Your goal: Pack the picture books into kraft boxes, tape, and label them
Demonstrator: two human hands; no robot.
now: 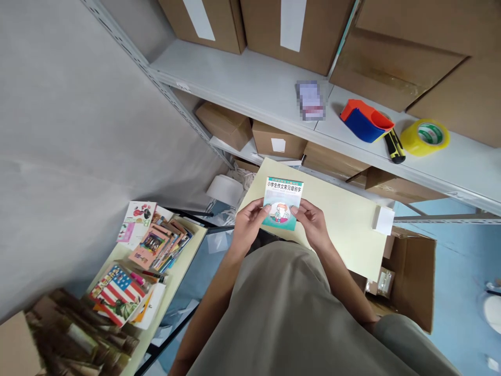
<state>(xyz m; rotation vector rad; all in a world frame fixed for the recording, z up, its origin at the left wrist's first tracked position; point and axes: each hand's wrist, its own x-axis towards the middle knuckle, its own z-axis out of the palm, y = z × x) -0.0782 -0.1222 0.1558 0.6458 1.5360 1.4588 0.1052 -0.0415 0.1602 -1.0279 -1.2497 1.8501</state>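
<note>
Both my hands hold a small book [282,194] in front of my body, its teal and white cover facing up. Chinese characters run across the top of the cover, and a cartoon child is drawn below them. My left hand [250,222] grips the book's left edge with the thumb on the cover. Gripping the right edge, my right hand [313,222] also has its thumb on the front. The other fingers are mostly hidden behind the book. Beneath it lies a pale yellow tabletop [344,230].
A grey shelf [235,78] bears cardboard boxes [289,31], yellow tape [425,137], a box cutter [394,146] and an orange-blue holder [364,121]. Books [156,245] cover a side table [191,245] at left. An open carton [415,277] stands right; a white box [383,219] sits on the tabletop's edge.
</note>
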